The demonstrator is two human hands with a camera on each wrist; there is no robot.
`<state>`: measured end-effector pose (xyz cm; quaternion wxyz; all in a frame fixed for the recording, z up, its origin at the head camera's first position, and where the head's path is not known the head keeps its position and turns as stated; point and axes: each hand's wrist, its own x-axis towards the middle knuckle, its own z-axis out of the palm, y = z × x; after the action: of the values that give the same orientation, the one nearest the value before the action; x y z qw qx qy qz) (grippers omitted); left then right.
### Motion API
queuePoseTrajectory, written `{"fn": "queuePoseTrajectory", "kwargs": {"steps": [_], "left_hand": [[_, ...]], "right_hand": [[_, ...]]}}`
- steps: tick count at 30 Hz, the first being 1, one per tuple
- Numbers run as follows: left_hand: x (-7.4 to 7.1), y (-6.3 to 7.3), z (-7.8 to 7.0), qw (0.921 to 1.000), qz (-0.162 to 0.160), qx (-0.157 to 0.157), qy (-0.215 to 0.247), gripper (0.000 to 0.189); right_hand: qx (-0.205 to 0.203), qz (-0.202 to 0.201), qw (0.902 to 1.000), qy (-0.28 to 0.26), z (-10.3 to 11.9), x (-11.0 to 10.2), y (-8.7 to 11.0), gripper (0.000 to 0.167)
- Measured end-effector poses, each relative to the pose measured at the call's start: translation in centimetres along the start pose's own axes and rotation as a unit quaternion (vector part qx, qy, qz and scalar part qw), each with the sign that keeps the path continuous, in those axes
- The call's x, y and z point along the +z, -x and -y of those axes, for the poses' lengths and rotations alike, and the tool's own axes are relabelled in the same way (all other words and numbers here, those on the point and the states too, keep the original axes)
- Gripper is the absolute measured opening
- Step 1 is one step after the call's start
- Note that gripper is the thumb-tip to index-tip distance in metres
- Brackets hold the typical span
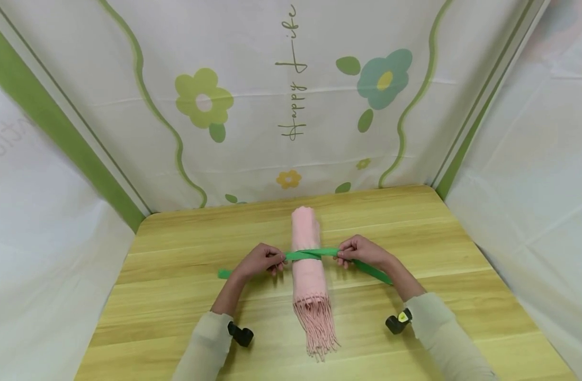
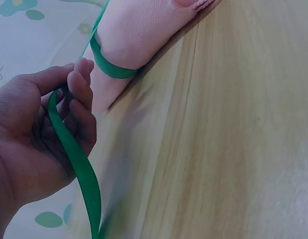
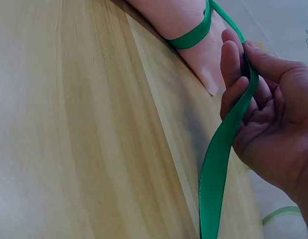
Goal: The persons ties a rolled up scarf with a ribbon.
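Observation:
A rolled pink scarf [image 1: 309, 280] with a fringe at its near end lies lengthwise on the wooden table. Round its middle passes a green ribbon [image 1: 307, 254], its two ends crossed on top of the roll. Left of the scarf, my left hand [image 1: 262, 260] pinches one end between thumb and fingertips. My right hand [image 1: 361, 251] pinches the other end on the opposite side. In the left wrist view a loose tail of ribbon [image 2: 79, 154] hangs past the palm. A similar ribbon tail [image 3: 223, 144] trails down from the fingers in the right wrist view.
The wooden table [image 1: 176, 301] has light grain and rounded far corners. Behind it hangs a white printed cloth [image 1: 252, 153] with flowers and lettering. White cloth walls close in both sides. A small black camera [image 1: 241, 334] sits on the left wrist, another camera [image 1: 396, 324] on the right.

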<state>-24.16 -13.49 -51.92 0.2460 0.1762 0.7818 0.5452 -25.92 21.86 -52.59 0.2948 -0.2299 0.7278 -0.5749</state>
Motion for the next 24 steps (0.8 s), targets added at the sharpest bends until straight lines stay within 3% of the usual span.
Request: {"fn": "queuePoseTrajectory", "kwargs": {"steps": [9,24], "left_hand": [[-0.1,0.27,-0.3,0.9994,0.025,0.001,0.025,0.032],[0.03,0.0,0.29,0.9994,0.023,-0.006,0.023,0.032]], "right_hand": [[0.008,0.025,0.9996,0.007,0.25,0.03,0.35,0.034],[0.006,0.031,0.9993,0.022,-0.54,-0.16,0.26,0.033]]}}
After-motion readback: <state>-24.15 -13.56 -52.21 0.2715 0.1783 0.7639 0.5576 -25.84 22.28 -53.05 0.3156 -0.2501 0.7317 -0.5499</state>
